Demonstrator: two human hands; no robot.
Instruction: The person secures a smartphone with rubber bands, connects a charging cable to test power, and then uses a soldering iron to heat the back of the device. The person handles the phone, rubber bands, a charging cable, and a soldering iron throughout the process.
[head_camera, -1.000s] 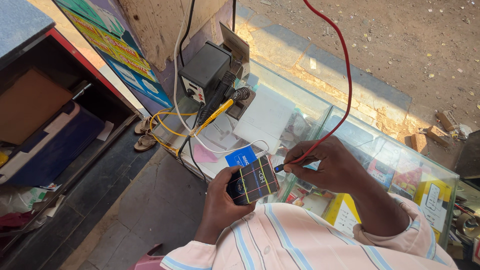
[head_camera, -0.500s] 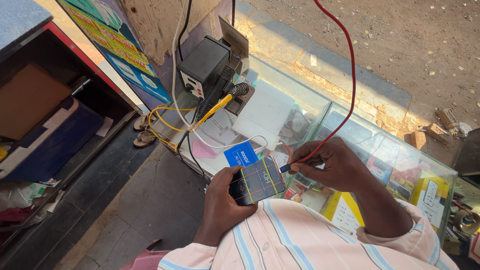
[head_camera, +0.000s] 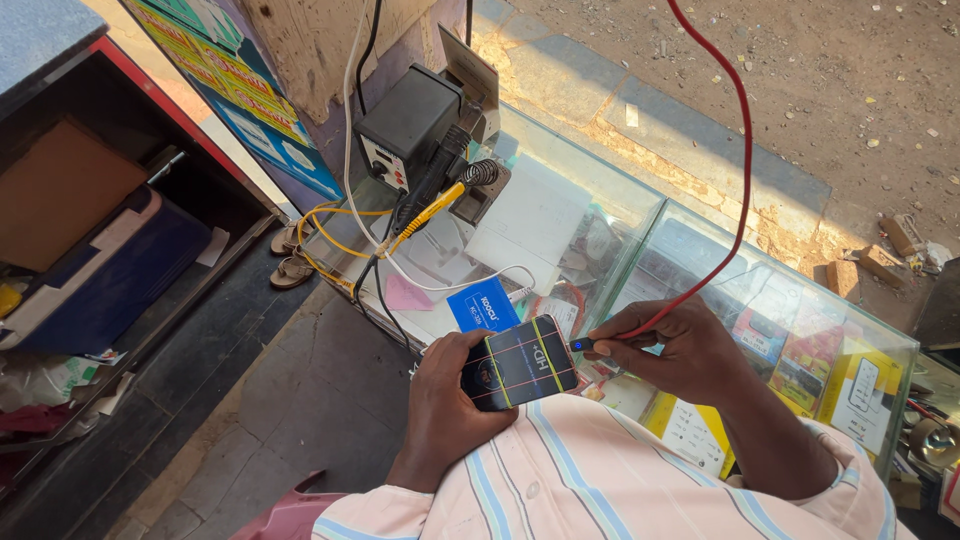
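While fingers (head_camera: 470, 352) grip phone (head_camera: 520, 362).

Left hand (head_camera: 445, 400) has open floor (head_camera: 300, 400) to its left; ahead, yellow and white cables (head_camera: 400, 235) and a black station box (head_camera: 405, 125) crowd the glass counter (head_camera: 640, 230). Above the right hand (head_camera: 680, 350), a red wire (head_camera: 735, 190) loops across.

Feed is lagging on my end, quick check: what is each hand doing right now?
Left hand: closed around a dark phone, held screen up.
Right hand: closed, pinching the plug of the red cable at the phone's end.
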